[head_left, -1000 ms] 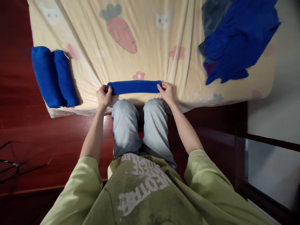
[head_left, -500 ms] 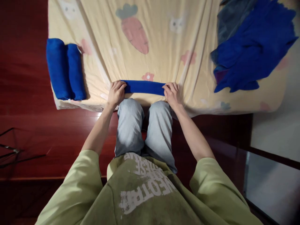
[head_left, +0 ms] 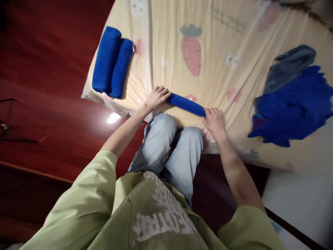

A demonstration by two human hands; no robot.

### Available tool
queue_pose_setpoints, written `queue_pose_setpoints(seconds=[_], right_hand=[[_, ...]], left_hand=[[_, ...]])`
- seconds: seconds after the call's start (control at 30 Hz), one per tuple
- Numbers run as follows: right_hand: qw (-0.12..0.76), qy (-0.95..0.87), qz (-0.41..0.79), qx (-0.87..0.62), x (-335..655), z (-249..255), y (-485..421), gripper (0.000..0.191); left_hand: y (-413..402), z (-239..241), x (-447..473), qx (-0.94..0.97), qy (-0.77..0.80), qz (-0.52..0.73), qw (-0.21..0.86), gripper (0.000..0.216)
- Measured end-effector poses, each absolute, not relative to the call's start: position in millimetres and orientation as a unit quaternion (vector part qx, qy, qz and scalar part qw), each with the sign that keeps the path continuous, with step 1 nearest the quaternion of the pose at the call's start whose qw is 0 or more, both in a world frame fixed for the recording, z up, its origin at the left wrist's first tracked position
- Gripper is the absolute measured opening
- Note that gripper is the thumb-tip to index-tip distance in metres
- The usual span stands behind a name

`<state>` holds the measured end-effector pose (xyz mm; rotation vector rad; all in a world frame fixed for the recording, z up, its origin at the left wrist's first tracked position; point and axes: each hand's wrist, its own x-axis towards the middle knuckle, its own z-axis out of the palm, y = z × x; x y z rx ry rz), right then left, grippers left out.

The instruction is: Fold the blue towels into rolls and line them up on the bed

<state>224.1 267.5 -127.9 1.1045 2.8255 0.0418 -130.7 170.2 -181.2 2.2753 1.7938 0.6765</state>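
Narrow blue cloth strip, one hand at each end

Landmark: carrot print (head_left: 191,53) on a cream patterned sheet (head_left: 166,31).

Item, blue strip (head_left: 185,104): lies on the sheet, on the person's side of the carrot print; set aslant, right end nearer the person. Rolled or folded, cannot tell.

Item, left hand (head_left: 156,98): on the person's side of the carrot print and to its left; palm down, fingers bent over the strip's left end, thumb hidden. Whether it grips or only presses, cannot tell.

Item, right hand (head_left: 214,121): on the person's side of the carrot print and to its right; fingers bent at the strip's right end. Firmness of hold, cannot tell.

Items, two rolled blue cloths, a thicker one (head_left: 106,60) and a thinner one (head_left: 121,69): well left of the carrot print, side by side and touching, near the sheet's edge.

Item, blue heap (head_left: 293,107): crumpled, well right of the carrot print, towards the person; purple patch at its left side.

Item, grey-blue cloth (head_left: 290,67): right of the carrot print, crumpled, partly under the blue heap.

Item, light blue jeans (head_left: 160,146): worn, knees at the sheet's edge, below the carrot print.
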Motion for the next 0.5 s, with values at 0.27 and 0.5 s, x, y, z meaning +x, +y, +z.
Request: queue_pose_setpoints(seconds=[0.27,0.5], right_hand=[[0.04,0.935,0.105,0.336,155,-64,314,0.034],[-0.086,0.971,-0.042,0.221,-22,-83,354,0.026]], left_hand=[[92,-154,-149,0.777,0.563,0.277,0.048,0.032],[22,-171,-186,0.724,0.624,0.294,0.016,0.036]])
